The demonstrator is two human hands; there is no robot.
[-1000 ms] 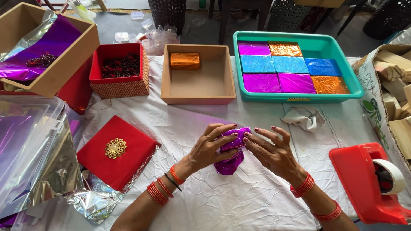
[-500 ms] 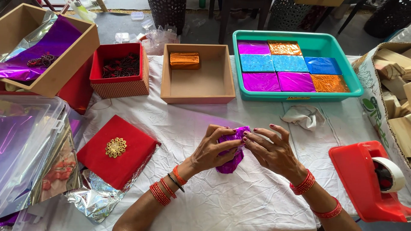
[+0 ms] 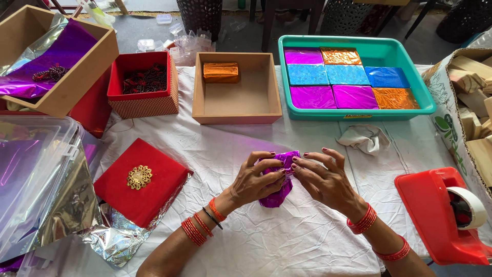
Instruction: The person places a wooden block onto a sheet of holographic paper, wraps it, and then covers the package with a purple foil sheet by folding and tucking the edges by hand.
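Now both hands fold purple foil around a small block, above the white-clothed bench [image 3: 287, 246].

Left hand [image 3: 253, 182] and right hand [image 3: 325, 179] are each closed in a pinching grip on the purple-foil parcel [image 3: 279, 179], held between them just over the cloth; the wrapping looks to be at the end-folding stage, and pressing the loose flap flat would need firm fingertips. Left of the grip lies a red lid with a gold ornament [image 3: 139, 179]; right, a red tape dispenser [image 3: 443, 215]. Just beyond sits a crumpled cloth [image 3: 365, 138], then a wooden box [image 3: 238, 87] and a teal tray [image 3: 420, 82] of wrapped blocks. Nothing blocks the hands.
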